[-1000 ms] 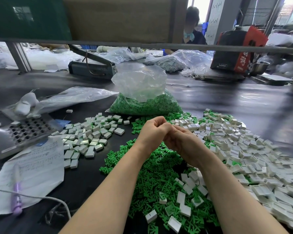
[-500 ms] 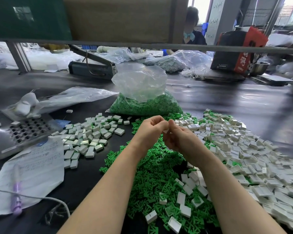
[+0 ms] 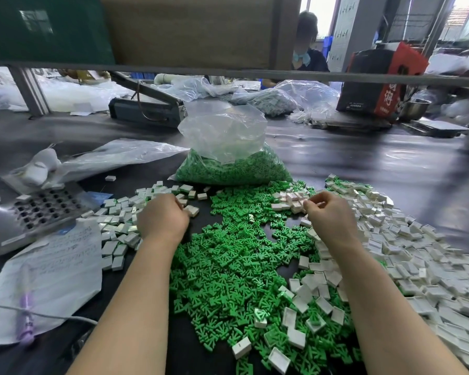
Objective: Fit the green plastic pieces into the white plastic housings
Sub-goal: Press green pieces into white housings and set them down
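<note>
The green plastic pieces (image 3: pixel 228 255) are lying in a broad loose heap across the dark table (image 3: pixel 363 169); every place below is given from this heap. To its right the empty white plastic housings (image 3: pixel 406 247) are spreading in a larger drift, some spilling onto the heap's near edge. To its left a smaller pile of assembled housings (image 3: pixel 119 220) is building up, and beyond its far edge a clear bag (image 3: pixel 228 158) is holding more green pieces.

The person's left hand (image 3: pixel 161 220) is reaching over that left pile with fingers curled at a white housing (image 3: pixel 192 210); whether it is gripping or releasing it cannot be told. The right hand (image 3: pixel 329 215) is hovering at the heap's far right edge, fingers curled over the empty housings, its grasp hidden.

Judging from this, one unit is being set aside while the next housing is being picked. It would pay to take the housing open side up, so the green piece is seating squarely.
</note>
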{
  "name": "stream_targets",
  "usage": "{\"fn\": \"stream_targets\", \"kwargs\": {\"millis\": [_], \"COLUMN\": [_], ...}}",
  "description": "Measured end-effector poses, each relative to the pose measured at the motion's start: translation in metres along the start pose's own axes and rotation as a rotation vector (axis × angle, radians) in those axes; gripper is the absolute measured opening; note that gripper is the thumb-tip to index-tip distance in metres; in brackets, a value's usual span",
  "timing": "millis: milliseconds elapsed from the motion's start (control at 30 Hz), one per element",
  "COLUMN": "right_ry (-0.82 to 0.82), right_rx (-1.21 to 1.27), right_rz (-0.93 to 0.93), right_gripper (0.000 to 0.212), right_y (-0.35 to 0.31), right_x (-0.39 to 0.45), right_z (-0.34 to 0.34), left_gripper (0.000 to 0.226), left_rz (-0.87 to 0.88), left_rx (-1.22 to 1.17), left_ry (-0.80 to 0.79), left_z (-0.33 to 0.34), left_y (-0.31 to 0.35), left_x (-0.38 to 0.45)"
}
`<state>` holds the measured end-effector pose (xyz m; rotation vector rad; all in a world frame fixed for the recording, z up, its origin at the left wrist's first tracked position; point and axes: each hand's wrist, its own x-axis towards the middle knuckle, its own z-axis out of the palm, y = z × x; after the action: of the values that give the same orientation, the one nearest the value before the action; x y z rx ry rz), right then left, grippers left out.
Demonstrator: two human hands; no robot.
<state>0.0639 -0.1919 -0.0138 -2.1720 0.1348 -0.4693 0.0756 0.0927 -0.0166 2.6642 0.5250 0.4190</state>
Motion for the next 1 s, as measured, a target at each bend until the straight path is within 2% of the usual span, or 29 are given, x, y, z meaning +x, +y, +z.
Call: {"fn": "stream_targets", "kwargs": {"millis": [167,367,600,900,1000], "right_ry": [-0.104,-0.054,-0.080,-0.068,-0.073], "right_rx": [-0.344,-0.746,-0.794,-0.911,-0.926], "right_rz": [0.054,-0.038,0.033,-0.045,-0.029], "right_gripper": [0.008,0.018,0.007,0.021,0.015], "right_y": [0.006,0.003,0.005,0.005,0.004], "right_x": [0.001,-0.004,-0.002,-0.004,-0.003], "right_z": [-0.002,0.004,0.005,0.006,0.007], "left_gripper": [0.020,0.014,0.009,0.010,0.009], "left_rz": [-0.085,0.073,0.274,0.423,0.452], "left_rx": [0.085,-0.118,-0.393,-0.455,-0.433], "left_ry": [0.045,0.052,-0.194,-0.387,-0.422], "left_z": [-0.001,-0.003,0.002,0.012,0.015], "left_y": [-0.007,0.016,0.046,0.069,0.071], "left_x": [0.003,-0.007,-0.020,-0.036,-0.038]}}
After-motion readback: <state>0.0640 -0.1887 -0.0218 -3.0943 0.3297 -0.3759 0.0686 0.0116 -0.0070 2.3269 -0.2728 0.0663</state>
